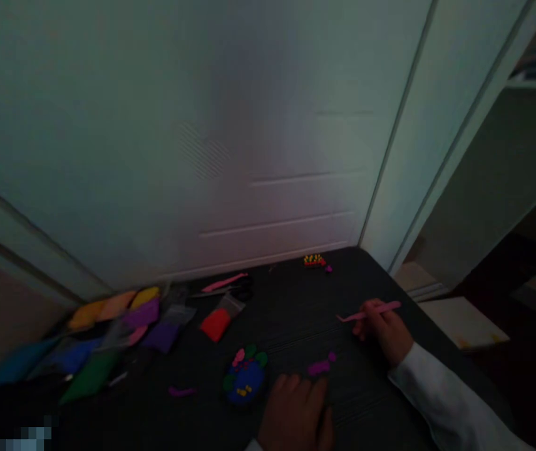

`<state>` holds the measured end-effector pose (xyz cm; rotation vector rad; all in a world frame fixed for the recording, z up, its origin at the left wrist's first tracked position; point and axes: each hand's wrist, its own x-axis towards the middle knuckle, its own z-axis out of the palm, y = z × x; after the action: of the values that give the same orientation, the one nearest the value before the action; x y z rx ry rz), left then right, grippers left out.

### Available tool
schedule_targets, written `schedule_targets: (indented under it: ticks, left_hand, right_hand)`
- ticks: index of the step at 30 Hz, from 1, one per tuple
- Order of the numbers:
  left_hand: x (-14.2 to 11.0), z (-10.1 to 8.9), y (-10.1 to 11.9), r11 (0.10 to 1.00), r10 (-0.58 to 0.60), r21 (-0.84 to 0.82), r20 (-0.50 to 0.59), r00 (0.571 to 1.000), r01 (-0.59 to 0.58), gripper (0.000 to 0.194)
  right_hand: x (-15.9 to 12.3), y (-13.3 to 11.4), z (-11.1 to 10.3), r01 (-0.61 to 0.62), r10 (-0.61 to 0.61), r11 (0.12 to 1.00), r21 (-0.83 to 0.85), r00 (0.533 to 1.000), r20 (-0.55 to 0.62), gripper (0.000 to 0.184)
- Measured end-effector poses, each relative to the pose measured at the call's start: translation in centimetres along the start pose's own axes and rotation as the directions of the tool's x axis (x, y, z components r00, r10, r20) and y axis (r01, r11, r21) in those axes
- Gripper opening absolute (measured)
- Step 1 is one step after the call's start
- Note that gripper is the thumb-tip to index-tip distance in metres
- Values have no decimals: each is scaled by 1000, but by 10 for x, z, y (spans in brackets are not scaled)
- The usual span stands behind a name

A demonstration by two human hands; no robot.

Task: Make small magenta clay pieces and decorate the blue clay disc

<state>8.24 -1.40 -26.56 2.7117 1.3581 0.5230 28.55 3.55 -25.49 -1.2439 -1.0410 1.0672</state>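
Note:
My right hand [383,329] is closed around a thin pink modelling tool [371,311], held a little above the dark table [296,313]. My left hand [296,413] lies flat on the table with its fingers stretched out, holding nothing. Just beyond its fingertips sit small bits of purple clay [320,366]. To the left of that hand is a blue clay disc [245,378] topped with pink, green and yellow pieces. The picture is dim and blurred.
Several bags of coloured clay [108,332] lie at the left, with a red bag [218,321] nearer the middle. Another pink tool [225,282] rests by the wall. A small red and yellow clay piece [315,260] sits at the far edge. A shelf stands at right.

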Motion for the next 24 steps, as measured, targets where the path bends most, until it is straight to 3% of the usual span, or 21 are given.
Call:
schedule_targets:
  ticks: [3,6,9,16,24]
  left_hand:
    - [2,6,-1,999,-28,32,-22,999,28,28]
    - [0,-2,5,998,-41,37,-21,999,42,25]
    - [-4,-15,13,999,-16,40,-43,999,18,25]
    - [-5,-24,19,997,15,79,-69,997,-9,23]
    - [-5,-28,19,998,13,63,-29,999,-12,24]
  right_hand:
    - [4,-2,4,-4,12,995,101,997,-77,29]
    - [3,-2,9,84,-75,996,23,962,-263,34]
    - [-2,0,15,74,-93,995,-62,903,-419,36]
    - [-11,5,22,88,-153,981,-172,898,-412,37]
    - [2,24,13,104,-219,948,-302,900,-377,37]
